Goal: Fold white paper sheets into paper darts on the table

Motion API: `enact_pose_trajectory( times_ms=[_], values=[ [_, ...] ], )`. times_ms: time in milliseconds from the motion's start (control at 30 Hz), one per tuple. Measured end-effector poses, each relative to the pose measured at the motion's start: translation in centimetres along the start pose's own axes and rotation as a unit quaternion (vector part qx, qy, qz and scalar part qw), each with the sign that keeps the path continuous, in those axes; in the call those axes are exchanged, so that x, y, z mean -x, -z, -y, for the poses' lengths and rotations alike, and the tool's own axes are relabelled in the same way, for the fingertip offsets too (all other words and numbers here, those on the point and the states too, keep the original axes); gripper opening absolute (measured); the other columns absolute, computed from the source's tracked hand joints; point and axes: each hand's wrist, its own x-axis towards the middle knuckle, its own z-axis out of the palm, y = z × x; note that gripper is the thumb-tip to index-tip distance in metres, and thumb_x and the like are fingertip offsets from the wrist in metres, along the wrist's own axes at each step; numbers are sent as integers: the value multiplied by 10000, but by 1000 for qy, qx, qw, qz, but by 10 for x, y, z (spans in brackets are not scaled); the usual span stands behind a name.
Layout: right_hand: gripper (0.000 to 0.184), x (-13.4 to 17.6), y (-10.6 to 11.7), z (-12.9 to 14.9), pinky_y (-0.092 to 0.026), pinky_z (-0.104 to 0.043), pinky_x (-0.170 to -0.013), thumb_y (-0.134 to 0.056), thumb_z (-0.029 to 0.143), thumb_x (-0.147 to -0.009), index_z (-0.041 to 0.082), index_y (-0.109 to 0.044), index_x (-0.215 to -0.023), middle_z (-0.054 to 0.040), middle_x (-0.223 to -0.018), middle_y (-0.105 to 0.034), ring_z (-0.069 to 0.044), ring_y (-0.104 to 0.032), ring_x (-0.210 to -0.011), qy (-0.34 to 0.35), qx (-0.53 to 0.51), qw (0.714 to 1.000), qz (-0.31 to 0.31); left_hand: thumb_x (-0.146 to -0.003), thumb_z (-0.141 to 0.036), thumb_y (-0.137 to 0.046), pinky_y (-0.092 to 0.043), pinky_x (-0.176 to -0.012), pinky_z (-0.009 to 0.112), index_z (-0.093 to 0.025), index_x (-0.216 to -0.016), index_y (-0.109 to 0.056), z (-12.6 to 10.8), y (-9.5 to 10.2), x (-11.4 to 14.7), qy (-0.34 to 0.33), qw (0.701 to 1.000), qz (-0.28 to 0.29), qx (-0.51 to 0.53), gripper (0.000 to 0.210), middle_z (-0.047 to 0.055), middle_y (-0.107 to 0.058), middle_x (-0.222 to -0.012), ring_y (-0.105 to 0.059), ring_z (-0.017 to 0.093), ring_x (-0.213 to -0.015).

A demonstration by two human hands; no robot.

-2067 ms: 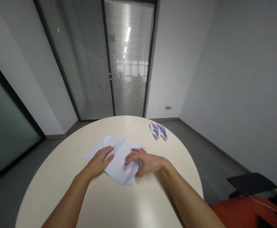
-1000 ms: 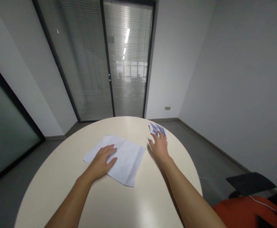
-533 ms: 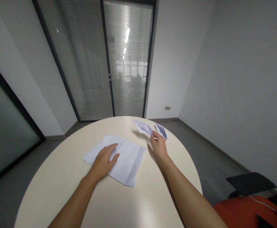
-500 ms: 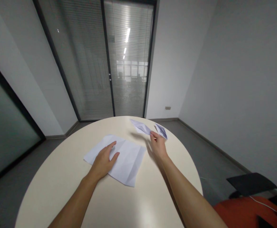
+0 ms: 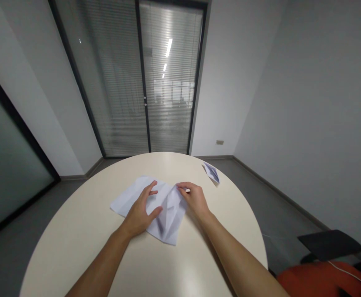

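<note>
A creased white sheet of paper (image 5: 131,197) lies on the round table. My left hand (image 5: 140,212) rests over its near left part, fingers spread and thumb apart. My right hand (image 5: 194,198) pinches the upper tip of a folded white paper piece (image 5: 168,210) between thumb and fingers. This piece is above the right half of the sheet, close to my left thumb. White on white, its outline blends with the sheet, and I cannot tell whether they touch. Another folded paper piece (image 5: 212,172) lies near the table's far right edge, apart from both hands.
The cream round table (image 5: 84,243) has a curved edge all around. At the lower right stands a red chair (image 5: 310,278) with a black armrest (image 5: 331,241). A glass door with blinds (image 5: 171,123) and a grey wall (image 5: 316,123) are beyond the table.
My right hand has brought the folded paper piece from the table's far side down and left, over the sheet. My left hand has shifted slightly right, still spread.
</note>
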Motion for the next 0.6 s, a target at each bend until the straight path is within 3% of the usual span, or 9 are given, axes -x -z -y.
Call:
enact_pose_trajectory(
  times_ms=[133, 233, 333, 500, 600],
  values=[
    [194, 0, 5, 3, -554, -396, -884, -623, 354, -911, 229, -767, -951, -71, -1020, -793, -252, -729, -913, -19, 43, 999, 5, -868, -500, -690, -361, -1207, 542, -261, -1585, -327, -18, 4, 2, -116, 991, 40, -47, 838, 144, -321, -1652, -419, 360, -1460],
    [237, 1, 6, 3, -533, -368, -812, -590, 418, -945, 220, -721, -953, -76, -956, -780, -245, -713, -849, -44, 76, 996, 2, -882, -444, -690, -386, -1203, 521, -283, -1462, -541, -27, 1, 1, -158, 980, 63, -105, 619, 109, -367, -1635, -412, 347, -1469],
    [308, 1, 5, 0, -510, -344, -758, -537, 497, -972, 215, -660, -964, -67, -907, -749, -234, -688, -812, -50, 78, 996, 5, -969, -317, -557, -442, -1172, 485, -292, -1262, -701, -26, -3, 0, -133, 980, 45, -142, 328, 76, -471, -1570, -495, 297, -1413],
    [421, 1, 3, 1, -504, -340, -899, -441, 600, -1001, 225, -622, -1055, -67, -1060, -731, -214, -674, -990, -25, -35, 998, 34, -1000, -353, -521, -465, -1153, 462, -239, -1255, -664, -7, 1, -4, -73, 989, -42, -121, 314, 95, -608, -1412, -584, 256, -1312],
    [445, 1, 2, 8, -489, -349, -974, -429, 648, -988, 250, -621, -1042, -64, -1171, -722, -206, -653, -1088, -35, -103, 993, 51, -975, -396, -577, -471, -1143, 455, -236, -1239, -654, 1, 5, -4, -63, 990, -47, -115, 318, 92, -635, -1376, -603, 257, -1286]
  ],
)
